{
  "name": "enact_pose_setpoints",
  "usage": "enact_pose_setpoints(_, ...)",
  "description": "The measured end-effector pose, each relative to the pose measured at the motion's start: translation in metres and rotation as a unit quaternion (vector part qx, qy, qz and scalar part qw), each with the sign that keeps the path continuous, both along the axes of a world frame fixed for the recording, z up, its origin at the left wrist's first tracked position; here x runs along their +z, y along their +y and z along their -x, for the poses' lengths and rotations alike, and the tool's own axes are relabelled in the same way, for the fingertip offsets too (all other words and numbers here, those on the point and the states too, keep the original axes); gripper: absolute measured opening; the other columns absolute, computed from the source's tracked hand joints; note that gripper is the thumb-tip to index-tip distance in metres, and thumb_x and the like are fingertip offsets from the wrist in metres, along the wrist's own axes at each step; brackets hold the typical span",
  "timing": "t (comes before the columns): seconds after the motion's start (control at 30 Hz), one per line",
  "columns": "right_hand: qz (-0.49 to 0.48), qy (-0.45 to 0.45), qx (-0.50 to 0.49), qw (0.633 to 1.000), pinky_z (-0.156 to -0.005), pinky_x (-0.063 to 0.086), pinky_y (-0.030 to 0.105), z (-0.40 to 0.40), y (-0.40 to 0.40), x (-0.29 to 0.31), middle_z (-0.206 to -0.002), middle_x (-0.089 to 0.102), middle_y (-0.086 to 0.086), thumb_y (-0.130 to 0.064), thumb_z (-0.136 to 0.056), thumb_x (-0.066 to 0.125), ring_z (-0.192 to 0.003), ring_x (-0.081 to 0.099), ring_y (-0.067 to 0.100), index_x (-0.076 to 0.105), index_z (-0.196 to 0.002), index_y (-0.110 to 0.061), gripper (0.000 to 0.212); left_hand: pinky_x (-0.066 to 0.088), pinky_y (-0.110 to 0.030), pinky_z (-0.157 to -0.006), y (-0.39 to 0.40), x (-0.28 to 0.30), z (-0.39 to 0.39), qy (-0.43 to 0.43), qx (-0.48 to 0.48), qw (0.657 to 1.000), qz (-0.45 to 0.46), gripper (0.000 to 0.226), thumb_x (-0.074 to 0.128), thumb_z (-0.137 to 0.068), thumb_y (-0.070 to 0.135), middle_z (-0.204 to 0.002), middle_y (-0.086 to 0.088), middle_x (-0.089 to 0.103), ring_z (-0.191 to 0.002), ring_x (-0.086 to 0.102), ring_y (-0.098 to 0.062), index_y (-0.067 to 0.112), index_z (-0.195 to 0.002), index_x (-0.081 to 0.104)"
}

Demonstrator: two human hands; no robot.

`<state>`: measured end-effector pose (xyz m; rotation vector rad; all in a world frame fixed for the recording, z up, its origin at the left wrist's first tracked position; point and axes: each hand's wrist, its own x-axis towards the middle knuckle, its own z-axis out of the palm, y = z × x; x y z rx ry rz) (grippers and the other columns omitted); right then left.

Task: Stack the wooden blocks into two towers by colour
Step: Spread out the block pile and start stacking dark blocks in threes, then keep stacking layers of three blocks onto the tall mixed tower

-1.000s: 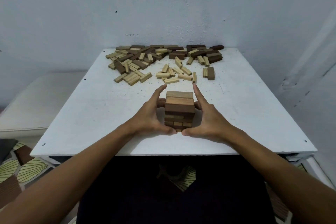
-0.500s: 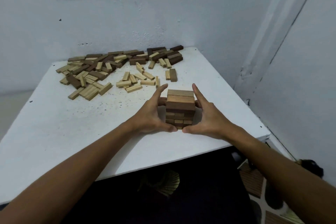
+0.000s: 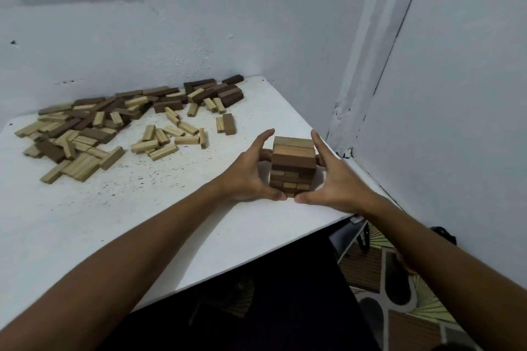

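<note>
A white counter (image 3: 119, 208) is seen set into the corner of a pale room, its surface speckled with dark flecks. On its far left part a heap of loose blocks (image 3: 85, 128) is spread out, pale and dark pieces mixed together and lying flat at many angles. Just to the right of the heap, a smaller scatter of pale blocks (image 3: 168, 138) is laid nearer the middle, and farther right a pale and a dark block (image 3: 226, 124) lie side by side, touching. At the far right edge of the heap a cluster of dark blocks (image 3: 225, 94) is piled against the wall.

Near the right edge of the counter a short tower (image 3: 293, 164) is stood upright, built in crossed layers; both pale and darker pieces are seen in it. The tower is flanked by both hands. The left hand (image 3: 245, 177) is spread wide against the tower's left side, with the thumb laid along the counter at the near foot and the fingers reaching up and round the far side. The right hand (image 3: 338, 179) is spread in the same way against the right side, its thumb tip close to the left thumb in front of the base. To the right, below the counter edge, a patterned floor (image 3: 399, 308) is visible.
</note>
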<state>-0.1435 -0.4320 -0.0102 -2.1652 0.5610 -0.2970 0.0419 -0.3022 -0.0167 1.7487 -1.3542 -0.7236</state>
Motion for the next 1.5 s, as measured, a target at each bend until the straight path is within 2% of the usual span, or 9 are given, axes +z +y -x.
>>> enact_pose_setpoints(0.37, 0.012, 0.008, -0.021, 1.000, -0.103, 0.032, 0.023, 0.010, -0.012, 0.003, -0.140, 0.051, 0.002, -0.027, -0.063, 0.091, -0.120, 0.043, 0.004, -0.006, -0.154, -0.033, 0.133, 0.040, -0.038, -0.110, -0.020, 0.000, 0.008, -0.010, -0.019, 1.000, -0.009, 0.128, 0.092, -0.053, 0.028, -0.130, -0.003, 0.057, -0.126, 0.050, -0.012, 0.028, -0.152, 0.011)
enact_pose_setpoints(0.57, 0.019, 0.009, -0.024, 0.999, -0.102, 0.029, 0.019, 0.015, -0.008, 0.004, -0.147, 0.046, 0.001, -0.029, -0.063, 0.090, -0.122, 0.038, -0.001, -0.011, -0.153, -0.032, 0.136, 0.034, -0.028, -0.111, -0.017, 0.003, 0.010, -0.015, -0.014, 1.000, -0.019, 0.130, 0.094, -0.057, 0.023, -0.136, 0.002, 0.052, -0.128, 0.045, -0.007, 0.027, -0.154, 0.007)
enact_pose_setpoints(0.73, 0.035, 0.008, -0.065, 0.997, -0.102, 0.028, 0.022, 0.032, 0.000, -0.002, -0.144, 0.048, -0.003, -0.036, -0.062, 0.090, -0.133, 0.041, 0.013, -0.014, -0.152, -0.034, 0.138, 0.029, -0.022, -0.104, -0.005, 0.003, 0.014, -0.043, 0.019, 0.999, -0.021, 0.129, 0.093, -0.059, 0.030, -0.140, 0.003, 0.048, -0.127, 0.038, -0.005, 0.030, -0.154, 0.006)
enact_pose_setpoints(0.8, 0.038, -0.008, -0.086, 0.996, -0.101, 0.030, 0.022, 0.043, 0.008, -0.004, -0.136, 0.052, -0.007, -0.036, -0.064, 0.089, -0.127, 0.046, 0.009, -0.007, -0.153, -0.033, 0.131, 0.029, -0.023, -0.103, 0.006, 0.003, 0.017, -0.055, 0.035, 0.998, -0.015, 0.126, 0.092, -0.060, 0.032, -0.132, 0.009, 0.047, -0.126, 0.037, -0.005, 0.029, -0.154, 0.008)
enact_pose_setpoints(0.87, 0.050, -0.047, -0.110, 0.992, -0.100, 0.037, 0.025, 0.055, 0.019, -0.008, -0.124, 0.056, -0.011, -0.031, -0.069, 0.086, -0.117, 0.051, 0.006, 0.018, -0.152, -0.030, 0.107, 0.028, -0.024, -0.103, 0.019, 0.002, 0.018, -0.062, 0.046, 0.997, -0.003, 0.123, 0.091, -0.060, 0.033, -0.128, 0.014, 0.049, -0.127, 0.038, -0.005, 0.029, -0.153, 0.011)
enact_pose_setpoints(0.97, 0.131, -0.129, -0.087, 0.979, -0.093, 0.051, 0.039, 0.070, 0.034, -0.016, -0.110, 0.062, -0.007, -0.023, -0.077, 0.079, -0.103, 0.058, 0.006, 0.058, -0.123, -0.018, 0.051, 0.029, -0.025, -0.102, 0.042, 0.002, 0.020, -0.079, 0.059, 0.995, 0.001, 0.113, 0.089, -0.063, 0.039, -0.129, 0.015, 0.054, -0.125, 0.042, -0.004, 0.031, -0.151, 0.019)
enact_pose_setpoints(1.03, 0.167, -0.151, -0.037, 0.974, -0.085, 0.053, 0.040, 0.074, 0.045, -0.019, -0.106, 0.064, -0.005, -0.024, -0.079, 0.072, -0.098, 0.060, 0.006, 0.066, -0.109, -0.014, 0.032, 0.035, -0.025, -0.101, 0.058, 0.003, 0.023, -0.105, 0.069, 0.992, 0.004, 0.096, 0.086, -0.068, 0.040, -0.132, 0.009, 0.055, -0.121, 0.046, -0.005, 0.028, -0.147, 0.032)
enact_pose_setpoints(1.2, 0.237, -0.112, 0.077, 0.962, -0.090, 0.051, 0.028, 0.054, 0.078, -0.017, -0.113, 0.066, -0.001, -0.030, -0.086, 0.062, -0.106, 0.059, 0.010, 0.069, -0.111, -0.011, 0.032, 0.040, -0.023, -0.095, 0.108, 0.006, 0.025, -0.163, 0.092, 0.982, 0.016, 0.077, 0.065, -0.066, 0.063, -0.129, 0.007, 0.058, -0.116, 0.051, -0.005, 0.023, -0.130, 0.056)
enact_pose_setpoints(1.5, 0.206, -0.041, 0.140, 0.968, -0.097, 0.045, 0.029, -0.033, 0.123, 0.000, -0.132, 0.055, -0.010, -0.041, -0.092, 0.059, -0.117, 0.054, 0.007, 0.059, -0.127, -0.023, 0.040, 0.043, -0.026, -0.097, 0.202, 0.005, -0.001, -0.212, 0.183, 0.960, -0.022, 0.058, 0.065, -0.076, 0.053, -0.119, 0.014, 0.056, -0.115, 0.050, -0.005, 0.022, -0.125, 0.061)
